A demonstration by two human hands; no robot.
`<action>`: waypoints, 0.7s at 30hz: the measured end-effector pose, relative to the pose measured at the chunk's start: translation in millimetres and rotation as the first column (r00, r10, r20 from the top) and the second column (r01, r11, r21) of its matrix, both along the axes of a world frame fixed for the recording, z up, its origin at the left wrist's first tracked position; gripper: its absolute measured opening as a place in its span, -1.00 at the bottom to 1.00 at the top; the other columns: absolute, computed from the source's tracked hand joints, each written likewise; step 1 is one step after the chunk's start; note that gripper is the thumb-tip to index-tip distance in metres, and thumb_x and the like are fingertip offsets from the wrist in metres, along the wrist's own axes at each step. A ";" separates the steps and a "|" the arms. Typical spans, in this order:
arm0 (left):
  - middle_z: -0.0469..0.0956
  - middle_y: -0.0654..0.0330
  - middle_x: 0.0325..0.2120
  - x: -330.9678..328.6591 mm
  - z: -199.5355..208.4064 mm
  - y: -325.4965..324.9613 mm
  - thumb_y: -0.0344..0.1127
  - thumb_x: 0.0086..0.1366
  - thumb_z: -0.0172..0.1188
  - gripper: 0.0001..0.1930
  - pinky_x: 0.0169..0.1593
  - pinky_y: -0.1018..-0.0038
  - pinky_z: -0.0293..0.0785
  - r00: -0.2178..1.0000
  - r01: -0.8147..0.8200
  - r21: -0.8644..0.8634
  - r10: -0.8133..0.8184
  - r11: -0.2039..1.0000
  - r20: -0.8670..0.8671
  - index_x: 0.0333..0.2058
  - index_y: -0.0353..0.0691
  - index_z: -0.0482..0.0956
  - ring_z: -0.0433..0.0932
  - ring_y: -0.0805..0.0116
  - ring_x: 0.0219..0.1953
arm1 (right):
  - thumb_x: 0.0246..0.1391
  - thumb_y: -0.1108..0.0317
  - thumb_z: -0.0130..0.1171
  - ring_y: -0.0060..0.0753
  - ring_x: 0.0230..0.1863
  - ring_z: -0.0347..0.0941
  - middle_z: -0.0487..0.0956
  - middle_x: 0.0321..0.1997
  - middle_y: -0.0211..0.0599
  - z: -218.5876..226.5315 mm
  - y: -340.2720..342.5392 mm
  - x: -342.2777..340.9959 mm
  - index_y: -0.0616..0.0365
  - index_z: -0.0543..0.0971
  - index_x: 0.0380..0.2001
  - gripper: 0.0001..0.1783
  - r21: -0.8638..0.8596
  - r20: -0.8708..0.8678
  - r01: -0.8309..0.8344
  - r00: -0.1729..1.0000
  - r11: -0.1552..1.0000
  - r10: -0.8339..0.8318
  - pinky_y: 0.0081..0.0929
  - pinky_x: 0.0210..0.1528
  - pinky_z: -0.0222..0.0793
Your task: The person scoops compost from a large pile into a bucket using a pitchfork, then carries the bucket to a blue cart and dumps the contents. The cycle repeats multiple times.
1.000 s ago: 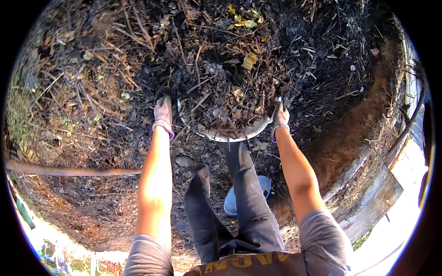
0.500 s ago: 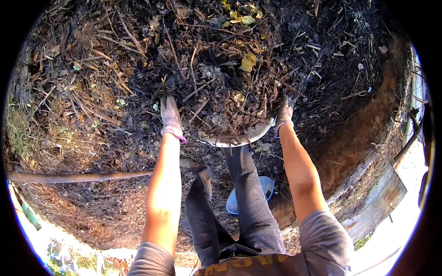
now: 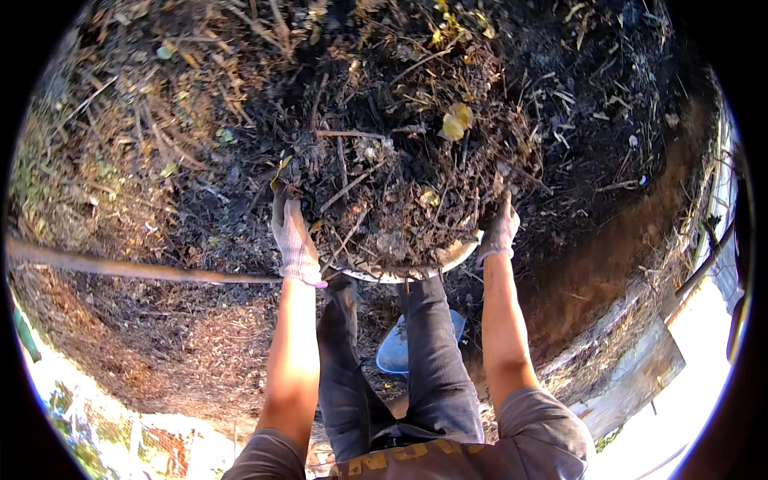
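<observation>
A wide round basin with a white rim is in front of my legs, heaped with dark compost, twigs and leaf scraps. Only the near part of its rim shows; the load covers the rest. At the basin's left side is my left hand in a pale knitted glove with a purple cuff. My right hand, gloved alike, grips the opposite side. Both hands are closed about the basin and its load, with fingertips partly hidden by debris. A yellow leaf lies at the far side of the heap.
A blue scoop-like container lies on the ground behind my legs. From the left, a long wooden pole reaches toward my left wrist. Compost and twigs spread all around. Weathered boards border the pit at the lower right.
Both hands and the loaded basin have come nearer my body. The heap in the basin has shifted along with them, and the view has moved slightly.
</observation>
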State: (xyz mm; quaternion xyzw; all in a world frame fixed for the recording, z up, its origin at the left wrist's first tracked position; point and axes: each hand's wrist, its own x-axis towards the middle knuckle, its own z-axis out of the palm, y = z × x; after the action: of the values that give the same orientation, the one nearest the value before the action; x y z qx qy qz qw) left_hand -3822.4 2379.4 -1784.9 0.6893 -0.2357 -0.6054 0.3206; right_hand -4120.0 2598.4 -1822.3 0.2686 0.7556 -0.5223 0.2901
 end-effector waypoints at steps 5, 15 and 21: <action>0.28 0.11 0.19 18.2 109.1 11.5 -0.37 0.29 0.08 -0.47 0.26 0.46 0.13 0.996 -0.050 -0.107 0.058 0.993 0.073 0.21 -0.37 0.21 0.27 0.35 0.20 | 0.08 -0.09 0.16 -0.36 -0.15 0.45 0.54 -0.12 -0.27 83.1 -14.5 20.7 0.24 0.53 -0.10 -0.43 0.023 0.037 -0.001 0.999 1.000 0.001 -0.38 -0.10 0.38; 0.39 0.44 -0.30 126.2 323.6 135.6 -0.45 0.32 -0.04 -0.51 -0.33 0.75 0.27 0.828 -0.560 -0.286 0.510 0.778 -0.233 0.22 -0.35 0.20 0.26 0.71 -0.42 | 0.06 0.01 0.21 -0.22 -0.08 0.44 0.50 -0.03 -0.13 295.2 -39.3 84.5 0.26 0.45 0.00 -0.41 -0.275 -0.171 -0.466 0.884 0.841 0.434 -0.23 -0.07 0.43; 0.45 0.25 -0.09 215.1 401.5 317.8 -0.45 0.29 -0.01 -0.50 -0.03 0.62 0.33 0.767 -0.631 -0.426 0.603 0.648 -0.220 0.20 -0.39 0.21 0.36 0.55 -0.13 | 0.02 -0.08 0.21 -0.48 -0.41 0.44 0.56 -0.29 -0.36 418.0 39.2 166.8 0.15 0.56 -0.15 -0.47 -0.196 -0.299 -0.745 0.664 0.637 0.685 -0.50 -0.52 0.33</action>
State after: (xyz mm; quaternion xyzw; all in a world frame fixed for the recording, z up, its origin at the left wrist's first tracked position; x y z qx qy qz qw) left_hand -3607.3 2697.2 -1383.4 0.6090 -0.1188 -0.4026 0.6730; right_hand -3953.2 2637.6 -1404.3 -0.1545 0.7354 -0.4961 0.4349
